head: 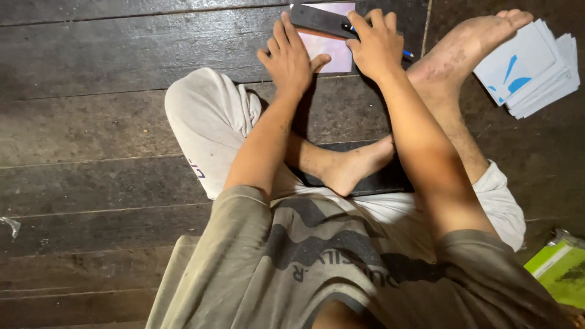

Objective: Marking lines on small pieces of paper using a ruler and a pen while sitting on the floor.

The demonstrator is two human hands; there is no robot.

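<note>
The floor [91, 122] was of dark, worn wooden planks running crosswise, with thin gaps between them. A pale pink sheet [332, 49] lay flat on it near the top edge, a dark flat bar [320, 20] across its upper part. A fanned stack of white cards with blue marks [533, 64] lay at the right. A green packet [560, 271] sat at the lower right corner, a small crumpled scrap [10, 225] at the far left.

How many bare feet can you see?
2. One foot lies tucked in front of the person's lap, resting on a dark flat board. The other foot stretches out at the upper right, next to the stack of white and blue cards.
</note>
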